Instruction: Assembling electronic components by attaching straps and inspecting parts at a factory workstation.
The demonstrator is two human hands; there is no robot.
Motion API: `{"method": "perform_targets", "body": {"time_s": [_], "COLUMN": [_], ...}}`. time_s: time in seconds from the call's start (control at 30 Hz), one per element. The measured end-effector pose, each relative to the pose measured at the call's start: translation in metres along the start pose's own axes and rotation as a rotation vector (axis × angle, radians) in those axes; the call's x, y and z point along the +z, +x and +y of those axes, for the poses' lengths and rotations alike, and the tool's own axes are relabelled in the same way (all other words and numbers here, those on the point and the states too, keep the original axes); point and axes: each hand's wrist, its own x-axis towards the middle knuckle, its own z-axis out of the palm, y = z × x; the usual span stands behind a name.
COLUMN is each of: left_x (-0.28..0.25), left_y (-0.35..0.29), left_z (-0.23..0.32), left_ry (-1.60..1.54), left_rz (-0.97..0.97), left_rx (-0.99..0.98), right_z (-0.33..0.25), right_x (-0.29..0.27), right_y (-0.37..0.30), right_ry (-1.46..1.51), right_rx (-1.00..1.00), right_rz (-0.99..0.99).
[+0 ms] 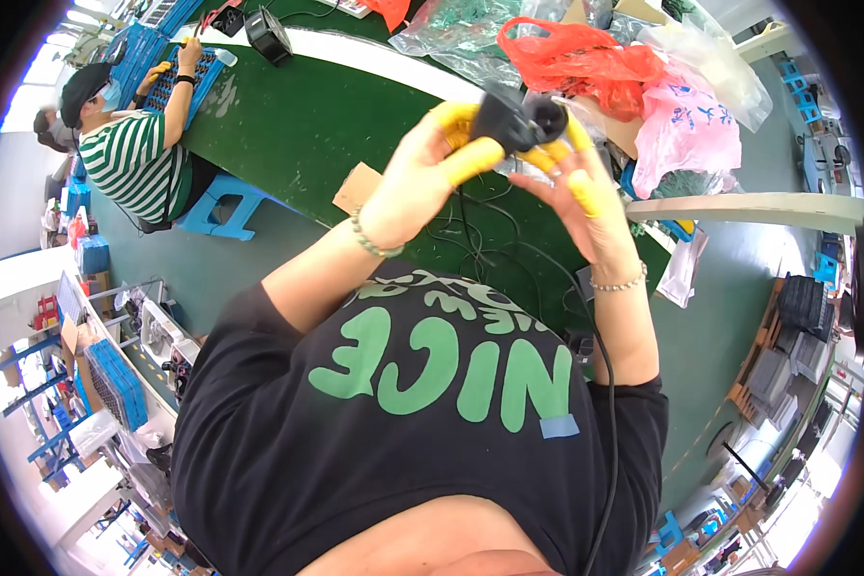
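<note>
Both my hands are raised over the green table (302,125), with yellow covers on several fingers. My left hand (415,182) grips a black boxy device (497,119) between its thumb and fingers. At the device's right side is a dark rounded part (549,119), with the curled fingers of my right hand (586,202) around it. Blur hides the device's exact kind and whether the rounded part is joined to it. Beneath my hands, black cables (472,230) lie looped on the table.
A brown cardboard piece (357,188) lies left of my left forearm. Red plastic bags (586,60), a pink bag (686,130) and clear bags pile up at the far right. A co-worker (134,154) sits at the far left by a blue tray (202,82). A black round-framed part (268,36) stands beyond.
</note>
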Motion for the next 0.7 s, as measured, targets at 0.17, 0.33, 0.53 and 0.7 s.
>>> {"method": "perform_targets", "body": {"time_s": [0.17,0.33,0.53,0.7], "left_x": [-0.001,-0.026,-0.011,-0.078], "left_y": [-0.008,-0.018,0.007,-0.017], "left_z": [-0.028,-0.038,-0.049,-0.033], "left_ry": [0.24,0.395,0.036,0.067], "left_rz": [-0.188,-0.117,0.142,0.385], "left_rx": [0.04,-0.079,-0.11,0.046], "right_z": [0.003,0.005,0.015,-0.048], "right_x": [-0.005,-0.029,-0.012,-0.098], "right_y": [0.006,0.016,0.022,-0.05], "right_ry": [0.074,0.013,-0.159,-1.748], "right_rx": [0.014,0.01,0.18,0.272], "right_rz": [0.088,0.424,0.086,0.166]}}
